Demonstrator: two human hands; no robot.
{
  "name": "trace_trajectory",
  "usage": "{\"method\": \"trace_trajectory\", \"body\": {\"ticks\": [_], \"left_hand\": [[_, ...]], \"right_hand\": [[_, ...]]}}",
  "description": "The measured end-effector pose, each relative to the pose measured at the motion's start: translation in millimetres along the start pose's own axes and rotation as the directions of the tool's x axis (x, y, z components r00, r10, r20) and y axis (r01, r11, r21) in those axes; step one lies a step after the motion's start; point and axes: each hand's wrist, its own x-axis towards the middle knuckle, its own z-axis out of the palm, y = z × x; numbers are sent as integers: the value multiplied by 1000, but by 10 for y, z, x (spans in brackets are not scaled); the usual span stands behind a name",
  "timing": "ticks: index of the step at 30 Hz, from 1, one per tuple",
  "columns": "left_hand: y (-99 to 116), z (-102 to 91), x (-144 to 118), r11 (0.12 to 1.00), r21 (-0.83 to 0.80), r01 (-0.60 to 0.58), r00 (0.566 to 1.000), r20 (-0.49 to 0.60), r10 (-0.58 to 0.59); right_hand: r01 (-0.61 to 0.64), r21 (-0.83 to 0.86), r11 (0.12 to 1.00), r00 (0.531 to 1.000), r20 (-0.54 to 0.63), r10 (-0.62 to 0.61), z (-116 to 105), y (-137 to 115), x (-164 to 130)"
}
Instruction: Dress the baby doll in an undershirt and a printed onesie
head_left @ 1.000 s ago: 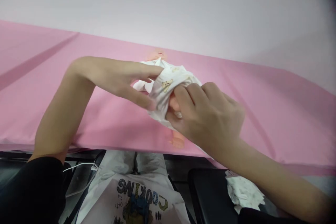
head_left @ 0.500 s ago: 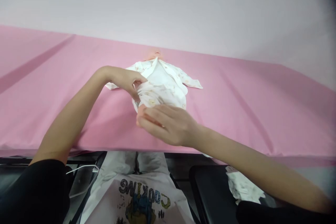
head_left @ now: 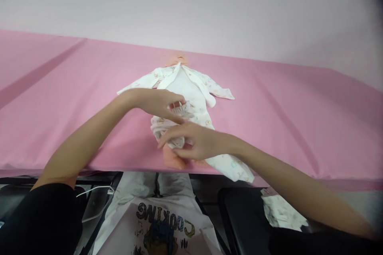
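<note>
Lying flat on its back now on the pink table (head_left: 44, 99): one baby doll (head_left: 178, 60), head toward the far edge, wearing a white printed sleepsuit (head_left: 191, 95). A second ago the garment was bunched high between both hands; it is now spreading down along the body, sleeves out to either side.

Left hand (head_left: 163, 103): fingers pinching a gathered fold of the sleepsuit at the doll's middle, closed on the cloth.

Right hand (head_left: 194, 143): fingers curling round the bunched cloth at the doll's leg (head_left: 173, 161), which is showing bare and orange-pink just below; grip looks closed on the fabric.

One loose sleepsuit leg (head_left: 235, 167) is trailing off the near table edge.

Judgement: the upper half appears dressed; the lower half is being worked down over the legs.

Also present: another white cloth (head_left: 281, 211) on a dark seat below.
</note>
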Motion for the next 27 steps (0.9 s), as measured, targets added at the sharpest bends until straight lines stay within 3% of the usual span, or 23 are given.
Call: {"method": "trace_trajectory", "body": {"ticks": [2, 3, 5, 7, 8, 9, 12, 14, 17, 19, 21, 24, 27], "left_hand": [[27, 99, 94, 996, -73, -54, 998, -45, 50], [30, 141, 138, 987, -132, -94, 994, -70, 86], [30, 202, 202, 947, -277, -160, 985, -100, 138], [39, 234, 231, 892, -417, -173, 985, -97, 145], [51, 243, 236, 860, -482, -169, 986, -94, 141], [66, 249, 237, 823, -542, -169, 986, -98, 138], [114, 265, 232, 728, -661, -182, 983, -129, 128], [128, 278, 230, 721, -670, -177, 984, -135, 117], [101, 311, 245, 812, -563, -155, 987, -116, 108], [58, 336, 272, 871, -472, -141, 989, -103, 105], [10, 352, 311, 895, -428, -130, 990, -99, 97], [-53, 341, 372, 922, -367, -123, 982, -181, 59], [-104, 311, 411, 947, -272, -173, 915, -400, 52]], "right_hand": [[-83, 247, 965, 974, -184, 131, -116, 11, -72], [-87, 324, 942, 935, -300, 189, -164, 34, -108], [-106, 363, 926, 780, -548, 304, -239, 116, -171], [-137, 357, 924, 621, -696, 361, -293, 225, -215], [-155, 378, 913, 594, -703, 392, -315, 279, -230], [-169, 426, 889, 619, -655, 432, -336, 329, -244], [-241, 625, 742, 823, -274, 498, -403, 435, -285], [-303, 668, 680, 881, -76, 467, -464, 465, -318], [-395, 512, 763, 885, -11, 466, -590, 443, -366], [-449, 340, 826, 864, -69, 498, -679, 393, -385], [-458, 270, 847, 842, -173, 510, -735, 338, -388], [-374, 403, 835, 810, -297, 506, -704, 291, -348], [-270, 560, 783, 775, -356, 522, -578, 298, -261]]}}
